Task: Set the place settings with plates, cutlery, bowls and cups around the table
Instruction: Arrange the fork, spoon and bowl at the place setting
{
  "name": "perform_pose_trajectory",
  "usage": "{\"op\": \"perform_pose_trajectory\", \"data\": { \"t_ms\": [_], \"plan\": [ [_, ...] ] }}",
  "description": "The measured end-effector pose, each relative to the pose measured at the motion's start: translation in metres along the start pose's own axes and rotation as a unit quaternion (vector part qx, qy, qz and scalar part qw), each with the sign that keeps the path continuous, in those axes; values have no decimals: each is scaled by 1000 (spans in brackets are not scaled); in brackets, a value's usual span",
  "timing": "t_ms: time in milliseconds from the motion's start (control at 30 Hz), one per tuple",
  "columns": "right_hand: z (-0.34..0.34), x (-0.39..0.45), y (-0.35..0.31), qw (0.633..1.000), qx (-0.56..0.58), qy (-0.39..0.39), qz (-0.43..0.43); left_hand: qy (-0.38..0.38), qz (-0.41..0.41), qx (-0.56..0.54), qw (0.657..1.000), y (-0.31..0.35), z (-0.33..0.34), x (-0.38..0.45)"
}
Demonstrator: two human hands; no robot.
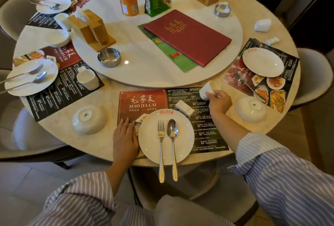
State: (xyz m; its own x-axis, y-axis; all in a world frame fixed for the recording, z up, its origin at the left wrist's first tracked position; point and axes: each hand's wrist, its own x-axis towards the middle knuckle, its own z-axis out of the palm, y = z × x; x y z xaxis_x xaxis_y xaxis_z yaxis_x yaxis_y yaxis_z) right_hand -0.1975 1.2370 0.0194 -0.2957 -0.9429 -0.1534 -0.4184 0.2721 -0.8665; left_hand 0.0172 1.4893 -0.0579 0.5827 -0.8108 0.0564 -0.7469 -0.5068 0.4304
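- Fingers (216, 95) of the right hand (219, 101) curl round a white cup (207, 90), holding it tilted just above the near placemat (204, 126).
- Left hand (125, 139) lies flat, fingers straight, on the placemat's left edge, touching the plate (184, 135).
- Fork (161, 146) and spoon (173, 144) lie side by side on that plate, handles overhanging the worktop (59, 126) edge.
- Upturned bowls sit either side: one left (89, 119), one right (250, 109).
- Round marble worktop carries a raised turntable (144, 66) with a red menu (188, 36), steel ashtray (109, 57) and wooden tissue holders (90, 30).
- Grey chairs (314, 73) ring it; the room behind is dark.
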Motion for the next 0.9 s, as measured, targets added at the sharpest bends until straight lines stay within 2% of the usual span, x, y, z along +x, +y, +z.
{"op": "perform_pose_trajectory", "data": {
  "t_ms": [333,600,633,700,733,800,833,900],
  "plan": [
    [28,2,6,994,-92,8,-63,5,-12,-18,1000,-1,1,0],
    [25,-1,10,985,-137,6,-108,-2,-15,-18,1000,-2,3,0],
    [23,-4,12,979,-158,15,-131,-3,-15,-17,1000,-2,3,0],
    [19,-15,18,950,-208,32,-231,-4,-14,-14,1000,-3,3,0],
    [17,-20,22,927,-228,19,-298,-3,-14,-14,1000,-3,3,0],
    [17,-29,33,878,-245,-65,-405,-2,-15,-16,1000,-4,3,0],
    [18,-33,38,864,-250,-118,-421,-2,-16,-15,1000,-4,3,0],
    [21,-35,47,855,-272,-195,-396,-4,-16,-16,1000,-4,4,0]
  ]
}}
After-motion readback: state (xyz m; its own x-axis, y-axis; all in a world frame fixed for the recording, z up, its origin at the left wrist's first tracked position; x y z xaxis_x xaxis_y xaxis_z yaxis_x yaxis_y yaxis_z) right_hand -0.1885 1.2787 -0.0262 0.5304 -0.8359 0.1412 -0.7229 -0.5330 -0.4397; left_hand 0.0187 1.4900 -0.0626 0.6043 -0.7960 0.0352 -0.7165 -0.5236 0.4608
